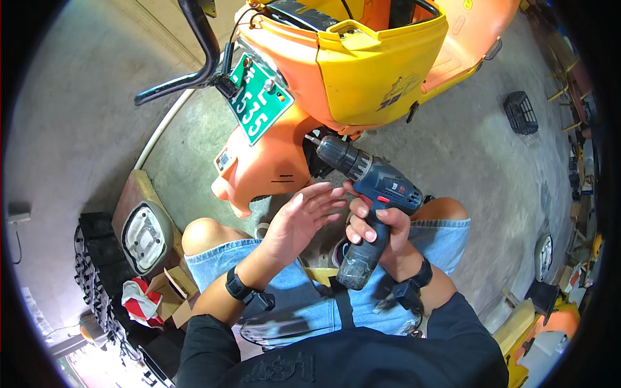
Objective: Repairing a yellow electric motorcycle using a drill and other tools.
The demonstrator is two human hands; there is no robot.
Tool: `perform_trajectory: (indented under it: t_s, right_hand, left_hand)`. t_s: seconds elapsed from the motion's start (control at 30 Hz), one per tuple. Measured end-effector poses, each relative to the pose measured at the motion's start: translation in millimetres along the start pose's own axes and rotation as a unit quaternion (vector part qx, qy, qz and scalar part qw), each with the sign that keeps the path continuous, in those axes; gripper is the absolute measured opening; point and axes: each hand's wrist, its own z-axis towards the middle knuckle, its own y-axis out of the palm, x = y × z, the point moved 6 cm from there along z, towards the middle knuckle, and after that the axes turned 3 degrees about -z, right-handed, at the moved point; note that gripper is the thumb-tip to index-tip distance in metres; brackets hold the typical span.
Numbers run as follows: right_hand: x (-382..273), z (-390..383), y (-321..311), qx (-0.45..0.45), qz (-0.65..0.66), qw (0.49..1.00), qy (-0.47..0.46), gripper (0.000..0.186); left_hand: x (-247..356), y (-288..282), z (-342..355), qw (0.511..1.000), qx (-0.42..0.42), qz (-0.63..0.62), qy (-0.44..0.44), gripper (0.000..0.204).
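My right hand (381, 223) is wrapped round the grip of a dark blue cordless drill (390, 184). Its chuck and bit point up and left, at the underside of an orange and yellow scooter (381, 71). Beside the drill, my left hand (307, 216) has its fingers stretched out and holds nothing. An orange rear fender (268, 155) hangs below the scooter body, with a green licence plate (259, 100) above it. The bit's tip is close to the dark gap by the fender; whether it touches anything I cannot tell.
A bent black metal bar (206, 45) juts out at the upper left. On the left lie a grey-and-white scooter part (146, 236), a cardboard box (174, 291) and a red-and-white bag (141, 302). A black basket (520, 112) sits on the concrete floor at the right.
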Motion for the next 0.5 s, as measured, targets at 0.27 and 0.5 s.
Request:
perform_trajectory:
  t_s: [0.27, 0.5]
  right_hand:
    - [20.7, -3.5, 8.5, -0.02, 0.008, 0.997, 0.071, 0.06]
    - [43.1, -5.9, 18.4, -0.005, -0.239, 0.958, 0.158, 0.041]
  left_hand:
    - [11.8, -1.2, 5.8, 0.996, 0.003, 0.05, 0.068, 0.078]
    - [21.3, -9.6, 2.2, 0.982, 0.1, -0.129, 0.096, 0.055]
